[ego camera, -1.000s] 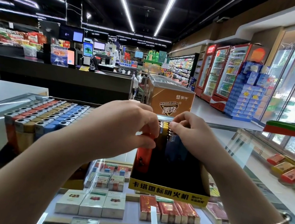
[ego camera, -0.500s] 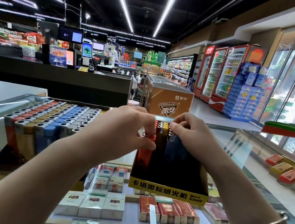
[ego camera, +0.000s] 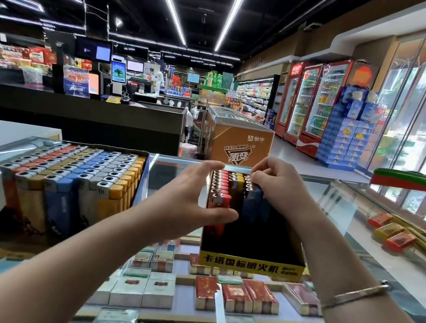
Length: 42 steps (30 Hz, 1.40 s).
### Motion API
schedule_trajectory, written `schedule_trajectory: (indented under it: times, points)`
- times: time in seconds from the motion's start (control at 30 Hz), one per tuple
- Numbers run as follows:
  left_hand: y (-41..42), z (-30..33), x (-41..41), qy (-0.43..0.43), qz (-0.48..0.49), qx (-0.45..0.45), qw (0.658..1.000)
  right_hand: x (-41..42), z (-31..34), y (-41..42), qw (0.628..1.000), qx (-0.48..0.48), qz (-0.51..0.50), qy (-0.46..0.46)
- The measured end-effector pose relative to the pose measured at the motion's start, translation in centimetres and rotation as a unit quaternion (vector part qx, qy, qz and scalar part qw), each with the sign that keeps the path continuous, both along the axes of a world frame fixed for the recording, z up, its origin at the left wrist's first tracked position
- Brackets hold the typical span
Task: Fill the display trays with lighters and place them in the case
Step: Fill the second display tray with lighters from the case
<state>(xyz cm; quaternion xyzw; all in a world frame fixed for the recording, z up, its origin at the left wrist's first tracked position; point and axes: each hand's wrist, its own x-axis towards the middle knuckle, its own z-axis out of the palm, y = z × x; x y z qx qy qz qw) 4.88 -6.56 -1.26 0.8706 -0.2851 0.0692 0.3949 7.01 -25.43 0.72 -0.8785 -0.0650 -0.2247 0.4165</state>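
Observation:
A black display tray with a yellow front band (ego camera: 252, 265) stands on the glass case top (ego camera: 363, 210). Its far half holds rows of red lighters (ego camera: 220, 189), yellow ones and blue lighters (ego camera: 254, 200); the near half is dark and bare. My left hand (ego camera: 187, 201) spans the red row, with the thumb against its front lighter and the fingers at the far end. My right hand (ego camera: 281, 190) pinches the tops of the blue lighters. A second tray (ego camera: 72, 177), packed with several rows of lighters, sits to the left.
Cigarette packs (ego camera: 236, 296) lie on shelves under the glass. An orange chest freezer (ego camera: 239, 143) stands beyond the counter. Drink fridges (ego camera: 316, 99) line the right wall, and a dark checkout counter (ego camera: 83, 118) runs across the back left.
My left hand has spread from covering the lighter tops to spanning the red row, thumb now at its front. The right hand stays on the blue lighters.

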Motion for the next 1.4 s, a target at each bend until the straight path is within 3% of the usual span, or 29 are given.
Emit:
schedule_trajectory:
  times: [0.07, 0.37, 0.5, 0.67, 0.77, 0.87, 1.27, 1.4]
  points:
    - [-0.2, -0.4, 0.0, 0.036, -0.022, -0.018, 0.999, 0.1, -0.2, 0.1, 1.000, -0.004, -0.007, -0.014]
    - [-3.5, -1.9, -0.5, -0.030, -0.011, -0.066, 0.997, -0.7, -0.4, -2.5, 0.995, -0.025, -0.075, -0.069]
    - [-5.5, -1.9, -0.5, -0.042, -0.006, -0.042, 0.998, -1.8, 0.1, -7.4, 0.980, -0.039, -0.179, -0.082]
    - [-7.9, -2.3, -0.4, -0.019, 0.003, -0.070, 0.997, -3.6, -0.2, -15.1, 0.918, -0.175, -0.337, 0.116]
    - [-8.9, -2.6, -0.2, -0.027, 0.022, -0.073, 0.997, -4.5, -1.4, -17.8, 0.886, -0.189, -0.361, 0.220]
    - [-8.8, -3.0, -0.1, -0.036, 0.015, -0.078, 0.996, -4.8, -2.3, -18.7, 0.862, -0.237, -0.365, 0.260]
    - [-8.2, -3.7, 0.0, -0.016, -0.010, -0.094, 0.995, -3.6, -1.8, -18.9, 0.863, -0.213, -0.361, 0.283]
    - [-8.2, -3.7, 0.1, -0.016, -0.008, -0.087, 0.996, -3.3, -2.1, -19.8, 0.892, -0.164, -0.388, 0.164]
